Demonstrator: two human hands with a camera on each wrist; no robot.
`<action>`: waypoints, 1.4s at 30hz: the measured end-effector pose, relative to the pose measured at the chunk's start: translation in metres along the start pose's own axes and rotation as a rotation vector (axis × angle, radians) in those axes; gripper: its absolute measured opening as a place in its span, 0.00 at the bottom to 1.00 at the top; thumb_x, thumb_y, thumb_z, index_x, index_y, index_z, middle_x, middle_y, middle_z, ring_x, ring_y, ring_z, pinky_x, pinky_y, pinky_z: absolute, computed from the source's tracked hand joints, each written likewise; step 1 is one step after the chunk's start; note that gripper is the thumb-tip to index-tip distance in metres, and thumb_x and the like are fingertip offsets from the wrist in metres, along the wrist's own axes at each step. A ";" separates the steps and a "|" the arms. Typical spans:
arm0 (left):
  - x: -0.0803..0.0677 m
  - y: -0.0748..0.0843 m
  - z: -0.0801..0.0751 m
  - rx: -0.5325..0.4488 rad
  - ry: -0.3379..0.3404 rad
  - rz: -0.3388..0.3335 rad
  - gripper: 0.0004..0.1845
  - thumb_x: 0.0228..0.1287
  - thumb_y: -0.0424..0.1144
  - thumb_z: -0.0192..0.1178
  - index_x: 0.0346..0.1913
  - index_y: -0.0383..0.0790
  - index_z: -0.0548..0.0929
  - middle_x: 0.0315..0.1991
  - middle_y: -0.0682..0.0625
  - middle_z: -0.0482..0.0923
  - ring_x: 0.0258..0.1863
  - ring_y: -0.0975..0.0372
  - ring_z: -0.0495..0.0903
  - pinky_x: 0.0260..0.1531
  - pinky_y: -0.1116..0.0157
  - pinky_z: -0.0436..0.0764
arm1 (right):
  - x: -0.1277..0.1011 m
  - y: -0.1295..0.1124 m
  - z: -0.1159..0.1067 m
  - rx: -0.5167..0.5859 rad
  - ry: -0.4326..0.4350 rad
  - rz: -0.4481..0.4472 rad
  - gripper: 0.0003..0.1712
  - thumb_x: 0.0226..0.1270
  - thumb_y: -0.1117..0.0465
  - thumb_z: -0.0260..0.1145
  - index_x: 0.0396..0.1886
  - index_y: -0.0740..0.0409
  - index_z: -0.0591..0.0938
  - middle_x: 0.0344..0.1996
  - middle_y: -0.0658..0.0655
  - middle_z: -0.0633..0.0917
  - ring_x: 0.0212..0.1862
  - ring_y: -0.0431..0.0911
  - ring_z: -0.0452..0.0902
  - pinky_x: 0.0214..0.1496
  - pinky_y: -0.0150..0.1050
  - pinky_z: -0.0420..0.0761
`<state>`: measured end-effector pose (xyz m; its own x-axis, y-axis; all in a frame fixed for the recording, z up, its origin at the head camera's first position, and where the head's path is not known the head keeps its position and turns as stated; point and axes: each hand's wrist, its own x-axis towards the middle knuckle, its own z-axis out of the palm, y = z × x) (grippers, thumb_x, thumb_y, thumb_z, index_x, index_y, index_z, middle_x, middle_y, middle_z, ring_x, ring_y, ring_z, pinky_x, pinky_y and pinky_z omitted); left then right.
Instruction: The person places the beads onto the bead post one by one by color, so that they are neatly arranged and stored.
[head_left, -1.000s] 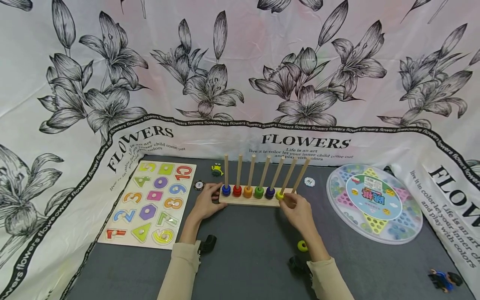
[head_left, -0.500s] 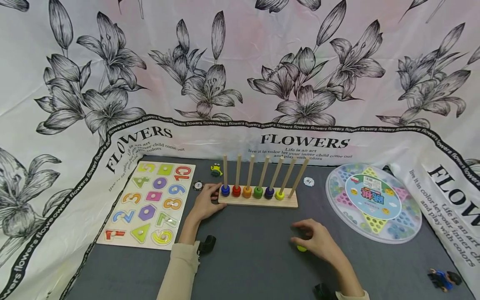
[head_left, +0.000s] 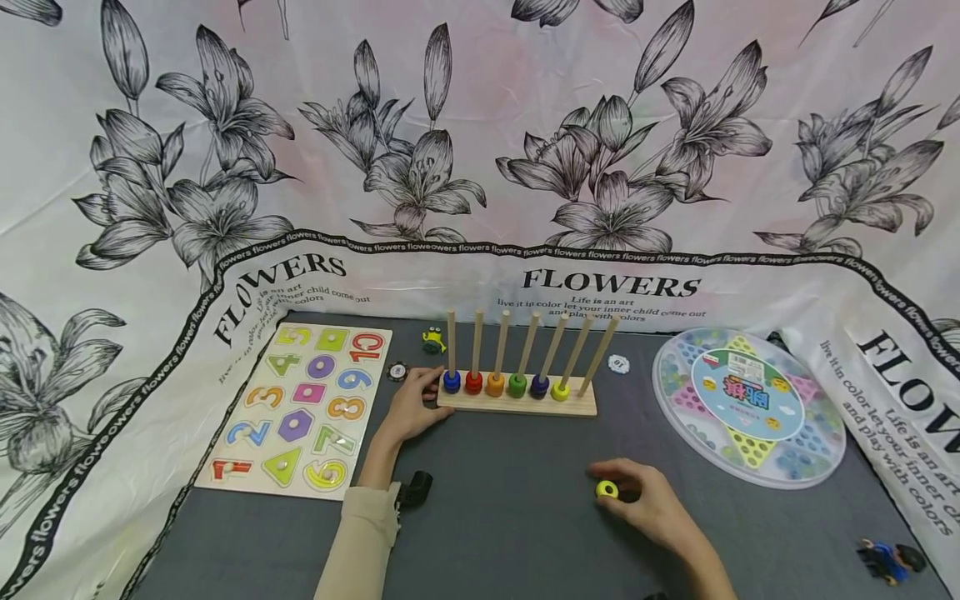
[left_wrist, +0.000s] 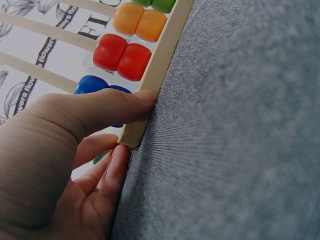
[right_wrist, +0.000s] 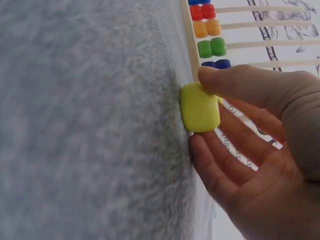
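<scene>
A wooden bead rack (head_left: 517, 404) with several upright pegs stands mid-table. Blue, red, orange, green, dark blue and yellow beads (head_left: 560, 390) sit low on its pegs; the rightmost peg (head_left: 598, 357) has no bead. My left hand (head_left: 407, 408) grips the left end of the base, thumb on the front edge and fingers behind, as the left wrist view shows. Nearer the front, my right hand (head_left: 652, 504) pinches a loose yellow bead (right_wrist: 201, 107) between thumb and fingers, low by the tabletop. In the head view the bead's hole (head_left: 608, 490) shows.
On the left lies a number-and-shape puzzle board (head_left: 294, 408). A round Chinese checkers board (head_left: 750, 408) is at right. Small things lie around: a green-yellow toy (head_left: 432, 340), a dark round disc (head_left: 397, 371), a white chip (head_left: 618, 364) and a toy figure (head_left: 891, 560).
My right hand has left the yellow bead on the rack, come back toward the front right, and closed on the loose yellow bead. The left hand stays on the rack's end.
</scene>
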<state>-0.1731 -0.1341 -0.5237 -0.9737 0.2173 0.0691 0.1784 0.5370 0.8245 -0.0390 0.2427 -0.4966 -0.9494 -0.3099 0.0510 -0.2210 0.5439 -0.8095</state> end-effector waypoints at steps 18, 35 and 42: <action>0.000 0.000 0.000 -0.008 0.001 0.000 0.39 0.53 0.32 0.74 0.70 0.34 0.71 0.60 0.39 0.67 0.52 0.50 0.78 0.53 0.57 0.82 | -0.013 0.011 -0.003 0.131 0.061 -0.053 0.23 0.53 0.73 0.75 0.51 0.68 0.83 0.44 0.64 0.86 0.45 0.38 0.83 0.43 0.34 0.86; -0.001 0.001 -0.001 -0.022 0.011 0.004 0.39 0.52 0.31 0.75 0.69 0.33 0.71 0.59 0.39 0.68 0.51 0.50 0.78 0.52 0.57 0.82 | -0.015 0.012 -0.001 0.123 0.075 -0.015 0.22 0.56 0.73 0.73 0.52 0.67 0.83 0.45 0.63 0.86 0.42 0.39 0.83 0.41 0.33 0.86; -0.001 0.001 -0.001 -0.022 0.012 0.005 0.39 0.52 0.30 0.75 0.69 0.33 0.71 0.59 0.38 0.68 0.51 0.50 0.78 0.52 0.57 0.82 | -0.015 0.009 -0.002 0.127 0.084 -0.040 0.21 0.57 0.73 0.73 0.52 0.69 0.82 0.44 0.65 0.86 0.41 0.40 0.83 0.40 0.33 0.86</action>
<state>-0.1723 -0.1343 -0.5220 -0.9745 0.2096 0.0799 0.1799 0.5178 0.8364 -0.0270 0.2539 -0.5033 -0.9569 -0.2600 0.1295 -0.2344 0.4280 -0.8728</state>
